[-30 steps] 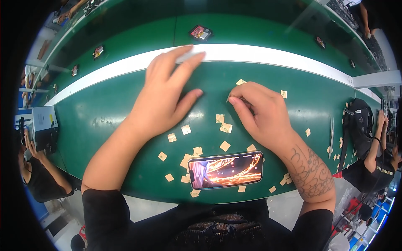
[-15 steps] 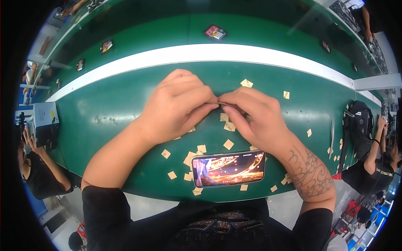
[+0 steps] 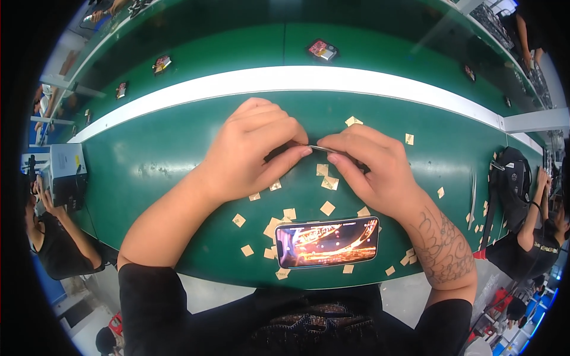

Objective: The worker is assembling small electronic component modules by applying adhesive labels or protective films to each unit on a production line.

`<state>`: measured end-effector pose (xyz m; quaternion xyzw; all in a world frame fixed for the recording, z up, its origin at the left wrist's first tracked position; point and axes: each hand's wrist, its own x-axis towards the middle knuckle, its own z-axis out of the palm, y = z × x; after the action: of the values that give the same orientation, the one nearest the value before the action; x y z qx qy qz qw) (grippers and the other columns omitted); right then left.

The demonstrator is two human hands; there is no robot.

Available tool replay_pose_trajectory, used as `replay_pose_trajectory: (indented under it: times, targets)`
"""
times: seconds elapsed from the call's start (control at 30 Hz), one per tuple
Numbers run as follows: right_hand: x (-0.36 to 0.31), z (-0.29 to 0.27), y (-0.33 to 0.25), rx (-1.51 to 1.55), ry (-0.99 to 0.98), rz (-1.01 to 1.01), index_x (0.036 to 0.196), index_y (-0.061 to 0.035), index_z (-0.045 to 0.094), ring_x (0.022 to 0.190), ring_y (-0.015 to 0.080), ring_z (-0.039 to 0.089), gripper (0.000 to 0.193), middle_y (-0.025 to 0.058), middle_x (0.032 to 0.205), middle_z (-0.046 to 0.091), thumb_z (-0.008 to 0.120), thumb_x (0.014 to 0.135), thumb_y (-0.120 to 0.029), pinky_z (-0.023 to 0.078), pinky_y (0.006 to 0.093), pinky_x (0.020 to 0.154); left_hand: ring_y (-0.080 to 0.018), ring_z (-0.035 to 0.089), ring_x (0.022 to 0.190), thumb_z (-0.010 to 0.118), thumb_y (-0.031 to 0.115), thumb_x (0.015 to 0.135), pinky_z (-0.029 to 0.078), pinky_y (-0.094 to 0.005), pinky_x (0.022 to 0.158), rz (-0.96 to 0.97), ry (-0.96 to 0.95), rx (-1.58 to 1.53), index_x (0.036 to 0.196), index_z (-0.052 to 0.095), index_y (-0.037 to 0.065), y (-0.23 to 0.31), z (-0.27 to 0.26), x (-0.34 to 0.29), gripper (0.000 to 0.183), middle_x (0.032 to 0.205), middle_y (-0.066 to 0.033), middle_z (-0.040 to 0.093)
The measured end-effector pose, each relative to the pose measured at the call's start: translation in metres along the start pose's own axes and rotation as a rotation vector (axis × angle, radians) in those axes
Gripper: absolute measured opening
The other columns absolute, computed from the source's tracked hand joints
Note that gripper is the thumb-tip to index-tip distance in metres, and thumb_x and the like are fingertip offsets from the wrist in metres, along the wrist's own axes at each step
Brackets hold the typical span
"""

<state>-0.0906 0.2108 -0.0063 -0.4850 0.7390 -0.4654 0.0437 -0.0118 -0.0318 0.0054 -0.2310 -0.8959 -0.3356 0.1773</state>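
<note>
A thin, flat, dark piece spans the gap between my hands, seen almost edge-on; its exact kind I cannot make out. Thumb and fingers of my left hand pinch its left end. At its other end, my right hand holds it between thumb and forefinger, the remaining fingers curled. Below my hands, a phone lies face up, its lit screen showing an orange, fiery picture. Around it, small yellowish paper squares with print are scattered over the green tabletop.
Beyond a white rail, a green conveyor belt carries several small devices. A white-and-black box stands at the left, a black backpack at the right. Other people sit working on both sides.
My right hand has shifted slightly right, widening the gap between my hands and exposing more of the thin piece. Devices on the belt have moved right. The phone's picture has changed.
</note>
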Motion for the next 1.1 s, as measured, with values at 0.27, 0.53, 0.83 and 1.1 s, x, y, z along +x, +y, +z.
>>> replay_pose_trajectory:
  times: [0.27,0.53,0.83,1.1]
  targets:
    - [-0.001,0.001,0.0,0.001,-0.019,0.011,0.113,-0.0039,0.074,0.073,0.0307,0.067,0.018,0.0113,0.093,0.069,0.074,0.095,-0.004,0.055,0.0388,0.065,-0.0264,0.066,0.082,0.086,0.001,0.079,0.052,-0.045,0.097,0.04,-0.005,0.019,0.093,0.072,0.004,0.0,0.001,0.0,0.019,0.087,-0.0069,0.071]
    - [-0.003,-0.001,-0.002,-0.217,-0.197,-0.094,0.112,-0.0102,0.075,0.076,0.0288,0.065,0.031,0.0064,0.088,0.062,0.087,0.084,-0.017,0.054,0.0408,0.071,-0.0225,0.064,0.083,0.086,0.003,0.078,0.048,-0.0489,0.107,0.053,-0.156,-0.032,0.086,0.072,0.009,0.003,0.002,-0.002,0.017,0.085,-0.0013,0.069]
    - [-0.005,-0.009,-0.015,-0.314,-0.39,-0.121,0.114,-0.0091,0.065,0.093,0.0269,0.067,0.045,0.007,0.099,0.058,0.088,0.081,-0.03,0.053,0.0416,0.084,-0.0219,0.061,0.079,0.087,0.007,0.077,0.045,-0.05,0.111,0.087,-0.23,-0.05,0.082,0.069,0.01,0.003,0.003,-0.005,0.019,0.079,-0.001,0.061]
    - [-0.005,-0.014,-0.016,-0.27,-0.421,-0.126,0.115,-0.0076,0.065,0.095,0.0273,0.067,0.051,0.0071,0.101,0.058,0.09,0.076,-0.029,0.051,0.0418,0.085,-0.0219,0.061,0.078,0.087,0.008,0.077,0.045,-0.0506,0.111,0.095,-0.21,-0.064,0.081,0.068,0.01,0.005,0.005,-0.005,0.02,0.079,-0.0012,0.06]
